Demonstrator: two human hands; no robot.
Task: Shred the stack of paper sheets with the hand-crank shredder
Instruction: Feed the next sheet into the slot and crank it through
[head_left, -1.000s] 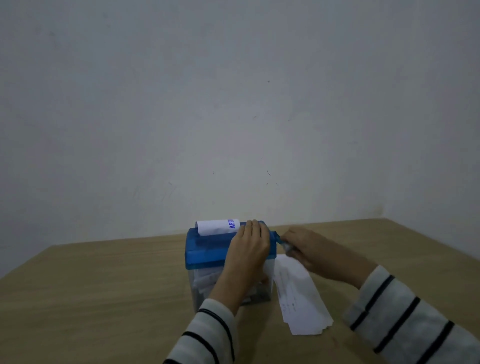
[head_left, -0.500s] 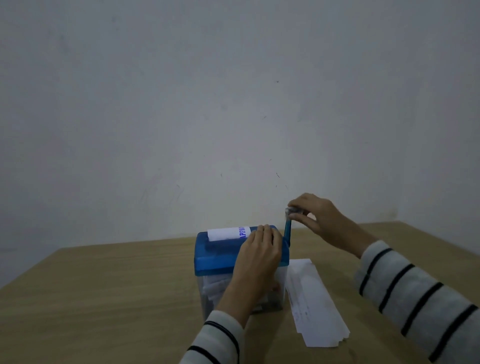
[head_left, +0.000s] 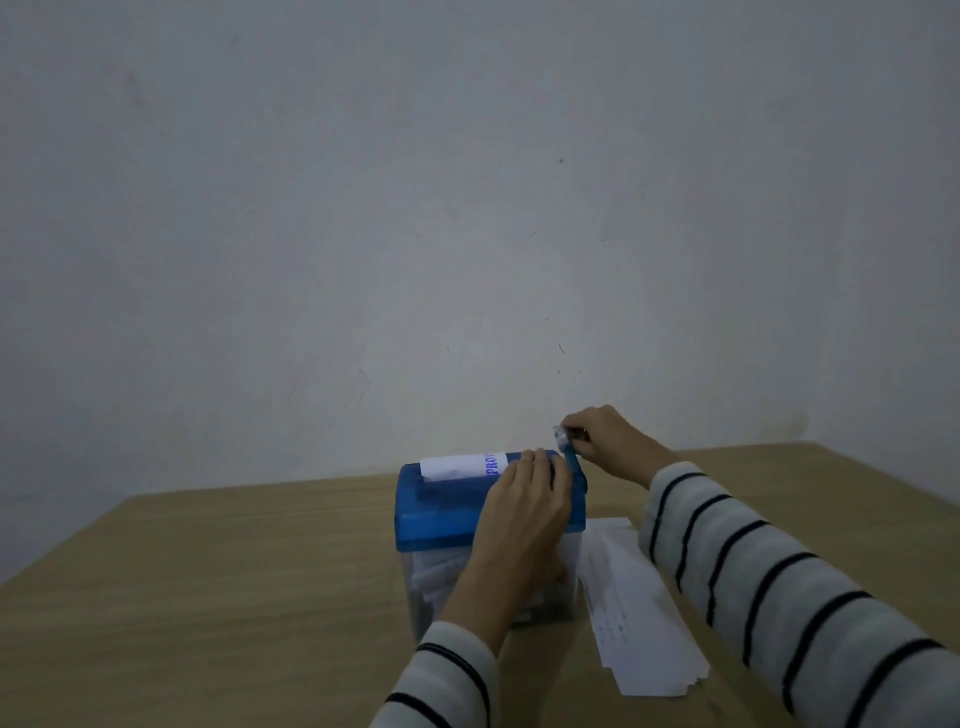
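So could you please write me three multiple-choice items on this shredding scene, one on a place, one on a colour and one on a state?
1. Where does the paper stack lie?
A. on the shredder
B. on the table, right of the shredder
C. in the left hand

2. What colour is the shredder top?
A. blue
B. red
C. green

3. What is the right hand doing?
A. lying flat on the table
B. lifting the stack
C. pinching the crank knob

Answers: 1 B, the stack rests on the table beside the bin. 2 A, the lid shows blue. 3 C, its fingers close on the knob while the left hand presses the lid.
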